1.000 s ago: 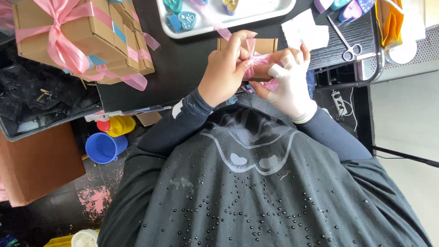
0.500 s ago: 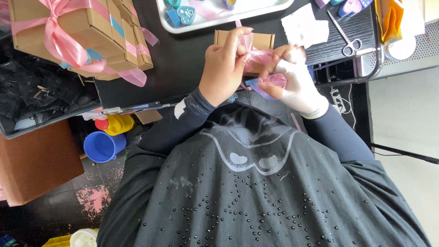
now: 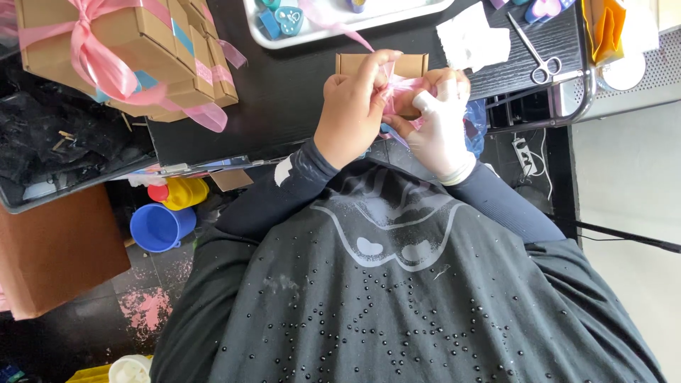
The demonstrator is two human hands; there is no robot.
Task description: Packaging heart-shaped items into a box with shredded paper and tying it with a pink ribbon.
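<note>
Head view shows a pink ribbon [image 3: 401,89] pinched by both hands over a small brown box [image 3: 383,65] on the black table [image 3: 284,99]. The left hand [image 3: 351,113] and gloved right hand [image 3: 440,124] clench its soft, slippery, light tails; gripping near the knot seems best. Scissors [image 3: 533,50] lie nearby.

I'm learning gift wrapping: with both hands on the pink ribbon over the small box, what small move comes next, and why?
Probably draw the ribbon ends apart to snug the knot. The left hand and gloved right hand both pinch the pink ribbon over the small cardboard box, and it looks bunched, unlike the bows on the wrapped boxes.
</note>
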